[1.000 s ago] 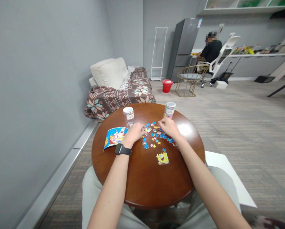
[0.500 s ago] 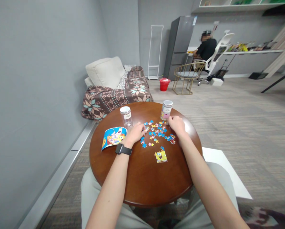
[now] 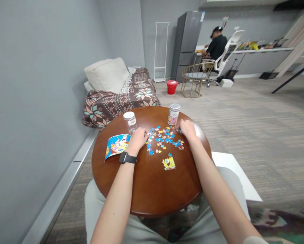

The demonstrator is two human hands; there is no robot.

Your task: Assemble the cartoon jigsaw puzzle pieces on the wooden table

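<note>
Loose jigsaw pieces (image 3: 164, 137) in blue, yellow and pink lie scattered over the middle of a round brown table (image 3: 164, 189). My left hand (image 3: 139, 138) rests at the left edge of the pile, its fingers curled down at the pieces; what they hold, if anything, is hidden. At the pile's far right, my right hand (image 3: 188, 129) has its fingers closed on a blue and red puzzle piece (image 3: 178, 130). Nearer to me lies a small joined section of puzzle (image 3: 169, 163) with a yellow cartoon face. The picture sheet (image 3: 117, 145) lies curled left of my left hand.
A clear jar with a white lid (image 3: 130, 122) stands behind my left hand. A printed can (image 3: 173, 114) stands behind the pile. Beyond the table are a covered sofa (image 3: 121, 101), a red bucket (image 3: 171, 87), a gold-framed chair (image 3: 196, 76) and a seated person (image 3: 218, 45).
My view has shifted slightly, so the scene sits a little further left and higher. A puzzle piece now shows at my right fingertips. My left hand stays at the pile's left edge.
</note>
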